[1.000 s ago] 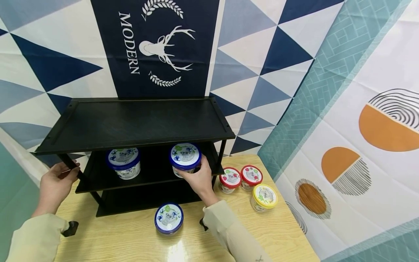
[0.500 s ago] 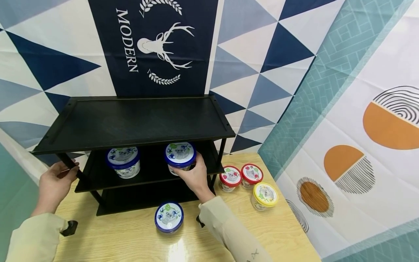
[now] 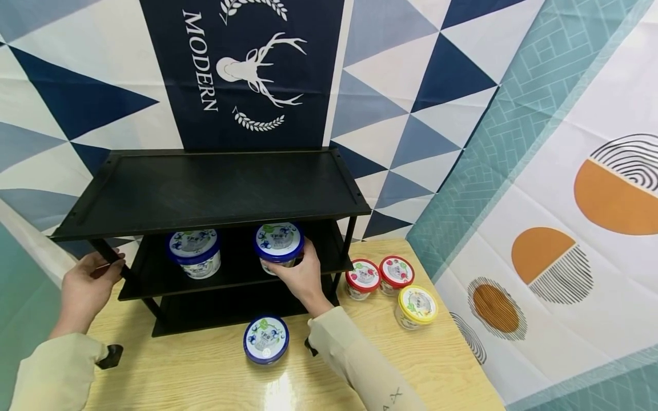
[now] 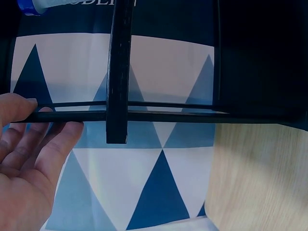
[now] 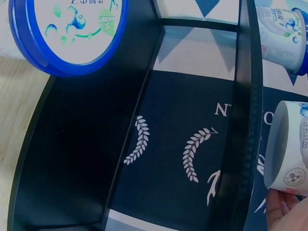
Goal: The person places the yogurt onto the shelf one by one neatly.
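Observation:
My right hand grips a white tub with a blue lid and blueberry print over the middle shelf of a black three-tier rack. In the right wrist view, the underside of this held tub shows, apart from the board. My left hand holds the rack's left post; the left wrist view has the thumb on one side and fingers on the other. Another blue-lidded tub stands on the middle shelf, left of the held one. A third blue-lidded tub is on the table before the rack.
Two red-lidded tubs and a yellow-lidded tub stand on the wooden table, right of the rack. A patterned cloth wall rises close behind the rack. The top board overhangs the tubs on the middle shelf.
My right hand has moved the held blue-lidded tub leftward and slightly farther back along the middle shelf. The left hand stays on the post.

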`<state>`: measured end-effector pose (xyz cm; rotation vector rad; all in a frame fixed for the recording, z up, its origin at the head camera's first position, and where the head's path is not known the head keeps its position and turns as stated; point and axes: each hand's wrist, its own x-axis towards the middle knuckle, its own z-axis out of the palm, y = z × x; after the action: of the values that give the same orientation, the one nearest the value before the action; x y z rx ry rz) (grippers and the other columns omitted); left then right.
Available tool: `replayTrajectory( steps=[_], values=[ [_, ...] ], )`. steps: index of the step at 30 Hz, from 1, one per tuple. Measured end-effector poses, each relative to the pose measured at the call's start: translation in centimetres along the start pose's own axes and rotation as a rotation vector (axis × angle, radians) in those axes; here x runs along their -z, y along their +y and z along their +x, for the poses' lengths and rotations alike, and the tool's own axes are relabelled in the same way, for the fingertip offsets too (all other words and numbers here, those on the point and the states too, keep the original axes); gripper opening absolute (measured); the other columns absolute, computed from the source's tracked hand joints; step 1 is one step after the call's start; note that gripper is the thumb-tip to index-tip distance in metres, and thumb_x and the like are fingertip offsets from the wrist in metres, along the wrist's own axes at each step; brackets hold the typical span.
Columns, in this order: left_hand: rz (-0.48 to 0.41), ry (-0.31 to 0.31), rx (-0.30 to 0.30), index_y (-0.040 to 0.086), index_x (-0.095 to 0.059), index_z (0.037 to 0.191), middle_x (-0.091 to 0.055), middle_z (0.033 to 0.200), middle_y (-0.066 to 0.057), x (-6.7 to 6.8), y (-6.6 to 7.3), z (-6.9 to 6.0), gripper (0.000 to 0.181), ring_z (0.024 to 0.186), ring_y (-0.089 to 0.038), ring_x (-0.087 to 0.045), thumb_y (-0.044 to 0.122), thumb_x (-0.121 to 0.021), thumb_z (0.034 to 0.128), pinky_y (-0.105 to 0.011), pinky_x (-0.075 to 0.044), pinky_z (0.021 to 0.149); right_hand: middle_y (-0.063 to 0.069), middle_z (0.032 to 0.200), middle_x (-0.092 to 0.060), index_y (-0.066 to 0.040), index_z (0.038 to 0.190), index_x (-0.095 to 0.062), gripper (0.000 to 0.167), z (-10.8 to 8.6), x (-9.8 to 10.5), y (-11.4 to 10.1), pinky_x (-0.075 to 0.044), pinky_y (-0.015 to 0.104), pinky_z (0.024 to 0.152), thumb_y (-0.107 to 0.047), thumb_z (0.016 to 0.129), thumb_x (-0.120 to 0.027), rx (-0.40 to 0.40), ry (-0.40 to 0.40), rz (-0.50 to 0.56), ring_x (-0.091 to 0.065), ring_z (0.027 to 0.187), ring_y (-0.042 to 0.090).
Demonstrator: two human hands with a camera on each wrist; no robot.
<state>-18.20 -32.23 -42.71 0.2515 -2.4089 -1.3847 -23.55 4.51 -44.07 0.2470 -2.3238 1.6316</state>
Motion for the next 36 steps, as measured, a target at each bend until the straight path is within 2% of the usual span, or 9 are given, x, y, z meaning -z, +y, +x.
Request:
replayTrajectory(
  steps=[7,15,25,32,36],
  values=[
    [0.006,-0.002,0.005,0.020,-0.056,0.111,-0.048,0.086,0.038,0.0,0.2,0.0,0.016,0.076,0.024,-0.049,0.022,-0.051,0.0950,-0.003,-0.045,0.061,0.005,0.127,-0.052,-0.012,0.136,-0.039,0.088,-0.1,-0.4,0.1,-0.046,0.038,0.099,-0.039,0.065,-0.084,0.015,0.017,-0.015,-0.053,0.116,0.019],
    [-0.001,0.006,-0.006,0.022,-0.055,0.109,-0.048,0.086,0.037,0.0,0.3,-0.1,0.015,0.076,0.024,-0.049,0.021,-0.051,0.0948,-0.003,-0.045,0.061,0.006,0.129,-0.051,-0.012,0.138,-0.038,0.090,0.1,-0.6,0.2,-0.044,0.039,0.102,-0.039,0.066,-0.084,0.001,0.018,-0.013,-0.051,0.119,0.020],
    [0.020,0.014,0.003,0.015,-0.056,0.112,-0.047,0.086,0.037,-0.1,0.4,-0.2,0.019,0.076,0.024,-0.048,0.021,-0.052,0.0949,-0.002,-0.044,0.061,0.007,0.131,-0.050,-0.011,0.139,-0.037,0.092,0.3,-1.2,0.2,-0.044,0.040,0.101,-0.039,0.065,-0.084,0.000,0.019,-0.016,-0.051,0.119,0.020],
    [-0.006,0.007,-0.009,0.025,-0.055,0.107,-0.049,0.087,0.037,0.0,0.3,-0.2,0.014,0.077,0.024,-0.048,0.020,-0.052,0.0947,-0.002,-0.044,0.061,0.006,0.133,-0.048,-0.013,0.141,-0.035,0.094,0.6,-1.6,0.3,-0.042,0.039,0.103,-0.039,0.066,-0.084,-0.017,0.004,-0.014,-0.050,0.122,0.020],
    [-0.007,0.005,-0.003,0.025,-0.055,0.107,-0.049,0.087,0.037,-0.1,0.2,-0.3,0.014,0.077,0.024,-0.049,0.021,-0.052,0.0947,-0.002,-0.044,0.061,0.006,0.134,-0.048,-0.013,0.141,-0.034,0.094,0.6,-1.7,0.5,-0.042,0.040,0.104,-0.040,0.066,-0.084,-0.018,0.004,-0.011,-0.049,0.122,0.021]
  ],
)
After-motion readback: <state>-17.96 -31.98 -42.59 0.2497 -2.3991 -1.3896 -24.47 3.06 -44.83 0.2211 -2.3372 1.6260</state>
